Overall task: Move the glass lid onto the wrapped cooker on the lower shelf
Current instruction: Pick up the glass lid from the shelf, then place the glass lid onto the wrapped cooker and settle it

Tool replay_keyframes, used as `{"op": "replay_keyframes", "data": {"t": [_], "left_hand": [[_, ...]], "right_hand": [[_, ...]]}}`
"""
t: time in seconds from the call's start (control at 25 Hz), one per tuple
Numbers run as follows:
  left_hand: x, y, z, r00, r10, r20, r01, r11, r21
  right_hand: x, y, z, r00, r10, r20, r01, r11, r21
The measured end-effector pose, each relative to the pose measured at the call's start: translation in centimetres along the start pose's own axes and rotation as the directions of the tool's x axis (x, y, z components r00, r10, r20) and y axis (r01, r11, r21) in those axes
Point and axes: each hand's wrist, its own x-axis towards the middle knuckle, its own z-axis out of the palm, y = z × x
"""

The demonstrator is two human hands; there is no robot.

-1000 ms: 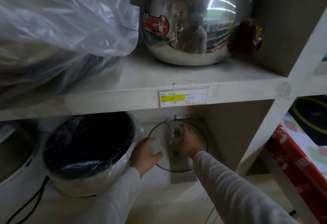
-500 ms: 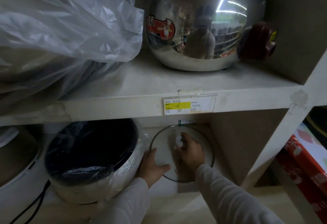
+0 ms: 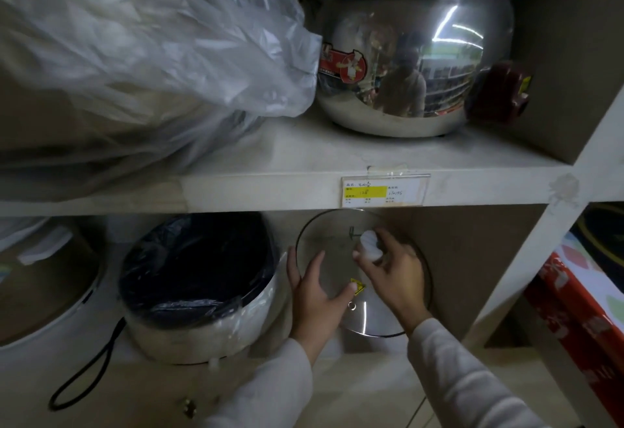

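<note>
A round glass lid (image 3: 332,241) with a white knob (image 3: 370,245) stands tilted on edge at the right of the lower shelf. My right hand (image 3: 396,277) grips the knob. My left hand (image 3: 315,299) holds the lid's left rim, thumb across the glass near a yellow sticker. To the left sits the cooker (image 3: 199,289), white outside with a dark pot inside, wrapped in clear plastic, its top open. A black cord hangs from its front.
A shiny steel pot (image 3: 415,56) and a large clear plastic bag (image 3: 135,56) fill the upper shelf, whose front edge carries a price label (image 3: 383,191). Another white appliance (image 3: 40,292) stands at the far left below. A red box (image 3: 580,309) lies beyond the right upright.
The lid has tipped forward and come toward me, with its white knob now clear in my right hand. My left hand has slid from the lid's edge onto its glass face.
</note>
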Motion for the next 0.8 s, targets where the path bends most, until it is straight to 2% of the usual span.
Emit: {"op": "replay_keyframes", "data": {"t": [0.08, 0.28, 0.36, 0.52, 0.68, 0.8], "left_hand": [[-0.5, 1.8, -1.2, 0.999, 0.018, -0.035, -0.018, 1.000, 0.004], [-1.0, 5.0, -6.0, 0.998, 0.066, 0.019, -0.068, 0.992, 0.108], [-1.0, 5.7, -8.7, 0.998, 0.063, -0.003, -0.062, 0.992, 0.113], [-0.7, 4.7, -15.4, 1.000, 0.020, -0.018, -0.016, 0.984, 0.177], [0.5, 1.3, -22.1, 0.998, -0.069, -0.004, 0.068, 0.960, 0.270], [1.6, -0.9, -25.9, 0.993, -0.107, -0.054, 0.119, 0.937, 0.329]], "right_hand": [[0.3, -1.9, -1.0, 0.998, -0.054, -0.021, 0.054, 0.998, 0.010], [1.0, -7.3, -1.8, 0.986, -0.162, -0.043, 0.162, 0.987, -0.003], [1.1, -9.7, -1.0, 0.982, -0.187, -0.033, 0.187, 0.982, -0.007], [0.7, -14.3, 2.4, 0.970, -0.227, 0.088, 0.233, 0.971, -0.054], [-0.1, -18.4, 7.5, 0.922, -0.262, 0.283, 0.280, 0.960, -0.021], [-0.6, -20.8, 11.0, 0.900, -0.260, 0.351, 0.295, 0.954, -0.051]]}}
